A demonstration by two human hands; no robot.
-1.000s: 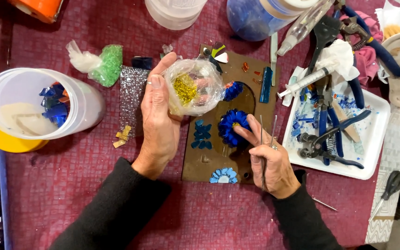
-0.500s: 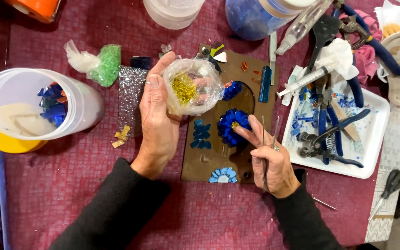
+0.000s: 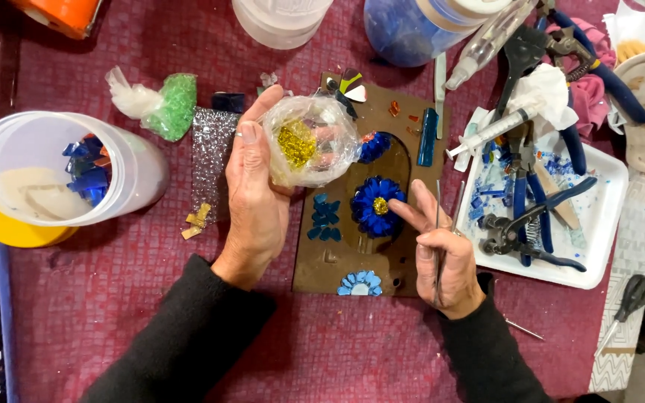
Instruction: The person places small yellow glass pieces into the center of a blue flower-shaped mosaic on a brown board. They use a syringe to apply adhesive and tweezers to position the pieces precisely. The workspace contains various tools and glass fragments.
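Maroon cloth covers the bench [image 3: 113, 298], seen from above. At its middle lies a brown board [image 3: 352, 254] bearing a dark blue glass flower [image 3: 373, 205] with a yellow centre. To the left, a clear plastic tub [image 3: 54, 168] lies on its side with blue shards inside; to the right, a white tray [image 3: 599, 224] carries blue-handled pliers. Left hand [image 3: 255, 194], its grip closed around a clear plastic bag [image 3: 309, 140] of yellow glitter, holds it above the board. Right hand [image 3: 442, 250] holds thin metal tweezers [image 3: 437, 224] in a closed grip, forefinger touching the flower.
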